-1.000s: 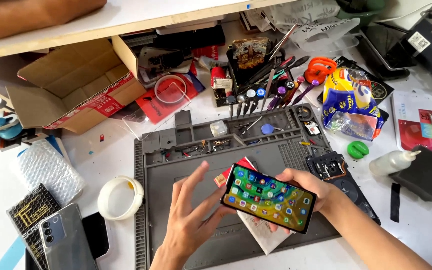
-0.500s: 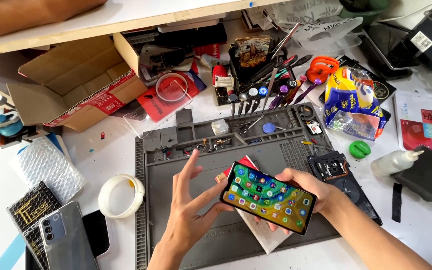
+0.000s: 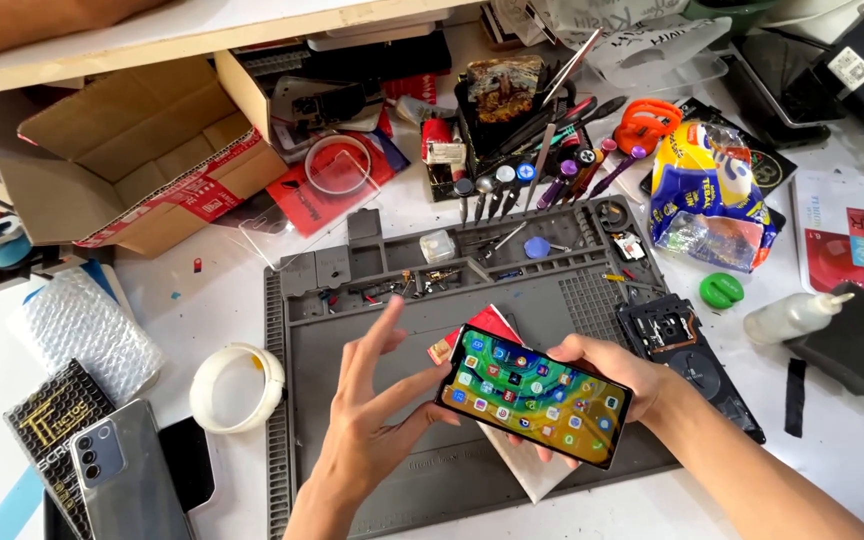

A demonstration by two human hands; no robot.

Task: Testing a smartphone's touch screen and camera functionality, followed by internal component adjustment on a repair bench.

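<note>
We check the lit phone (image 3: 532, 397) over the grey mat (image 3: 372, 330).
Our right hand (image 3: 617, 372) holds the phone from below; our left hand (image 3: 372, 425) is spread wide, thumb at its edge. A tap needs one gentle finger, we think.

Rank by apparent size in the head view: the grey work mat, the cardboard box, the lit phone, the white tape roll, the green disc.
1. grey work mat
2. cardboard box
3. lit phone, held in the right hand, so nearer the camera; true size unsure
4. white tape roll
5. green disc
</note>
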